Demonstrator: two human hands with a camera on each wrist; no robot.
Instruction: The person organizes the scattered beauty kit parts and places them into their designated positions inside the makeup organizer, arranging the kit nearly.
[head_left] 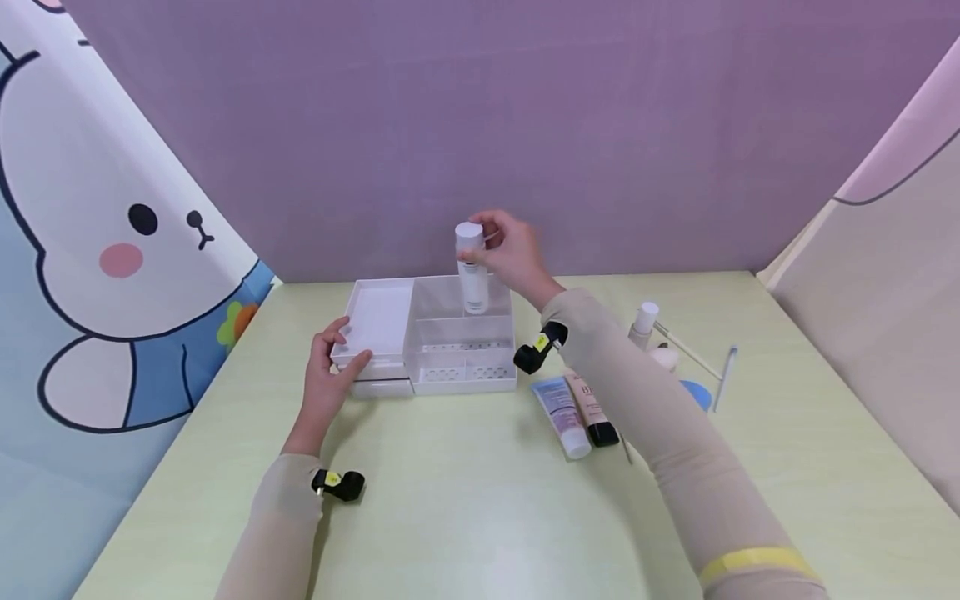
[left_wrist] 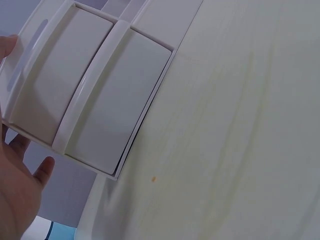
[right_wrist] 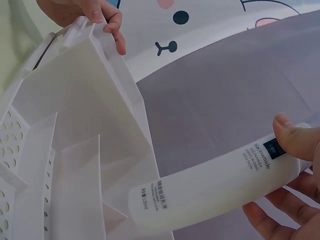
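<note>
A white lotion bottle (head_left: pixel 474 283) labelled "Niacinamide moisturizing emulsion" (right_wrist: pixel 220 185) stands nearly upright in the head view. My right hand (head_left: pixel 513 254) pinches it near its cap, thumb on one side and fingers on the other. The bottle's base reaches down into the rear compartment of a white plastic organizer (head_left: pixel 462 386). On the organizer's left part, a raised section with two drawers (left_wrist: pixel 120 100), my left hand (head_left: pixel 327 375) grips the front left corner. Its thumb lies at the front of the top and its fingers along the left side.
Right of the organizer lie a blue-and-white tube (head_left: pixel 561 415) and a beige tube (head_left: pixel 588 404) with a black cap. Behind my right forearm are a small white-capped bottle (head_left: pixel 645 321), a blue round item (head_left: pixel 697 393) and thin sticks (head_left: pixel 726 377). A purple backdrop (head_left: pixel 480 133) rises behind the table.
</note>
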